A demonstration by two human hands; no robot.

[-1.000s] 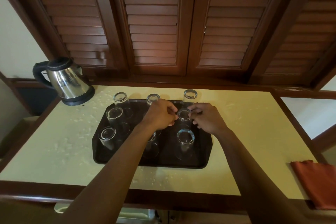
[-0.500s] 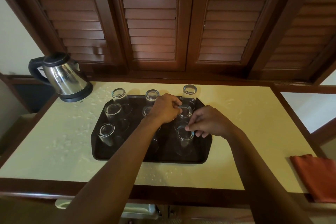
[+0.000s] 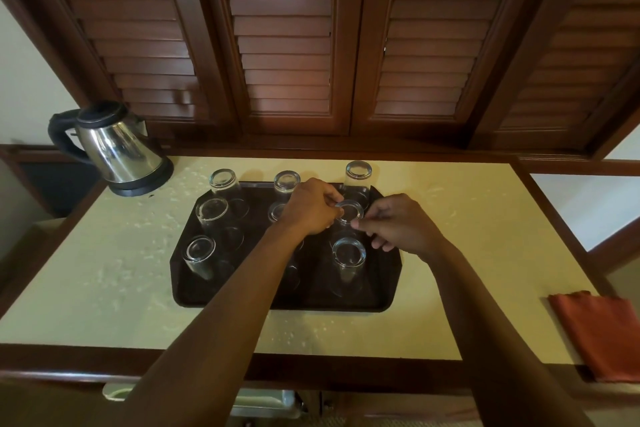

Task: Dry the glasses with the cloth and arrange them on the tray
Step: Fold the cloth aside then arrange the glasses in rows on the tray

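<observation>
I have a single view, worn on the head, wide-angle, looking forward and steeply down from above the near edge of the pale yellow, wood-rimmed table (image 3: pixel 450 253). It sits close, within arm's reach, facing the dark louvred wooden shutters (image 3: pixel 284 38) behind; straight lines bow toward the frame edges.
</observation>
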